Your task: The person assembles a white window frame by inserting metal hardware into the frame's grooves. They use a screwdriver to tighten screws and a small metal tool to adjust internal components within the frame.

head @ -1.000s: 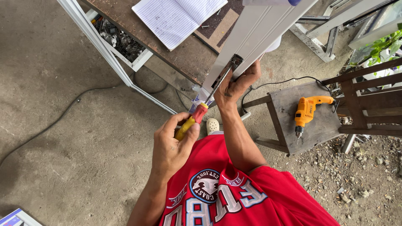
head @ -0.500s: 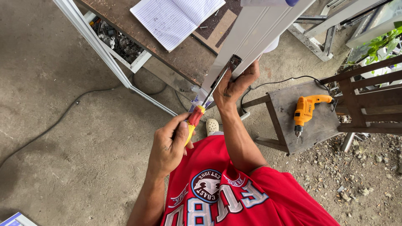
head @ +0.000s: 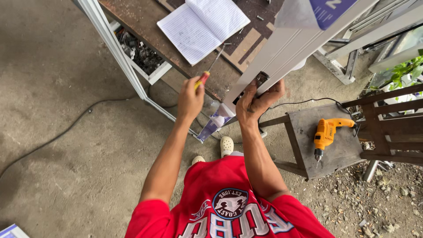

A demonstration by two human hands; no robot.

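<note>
My left hand [head: 190, 99] grips a screwdriver [head: 209, 70] with a red and yellow handle; its thin shaft points up and to the right, over the edge of the brown workbench [head: 145, 26]. My right hand [head: 257, 102] holds the lower end of a long white metal profile [head: 304, 46] that slants up to the right, my fingers beside a dark slot cut in its face. A bluish plastic film [head: 214, 124] hangs from the profile's end below my hands.
An open lined notebook [head: 202, 26] lies on the workbench. An orange power drill [head: 325, 134] rests on a small grey stool [head: 339, 150] to my right, its cable trailing away. White frame pieces [head: 112, 48] lean at left. A dark cable [head: 66, 130] crosses the concrete floor.
My left hand has pulled the screwdriver out of the slot in the profile and lifted it up and to the left, toward the workbench. My right hand stays on the profile.
</note>
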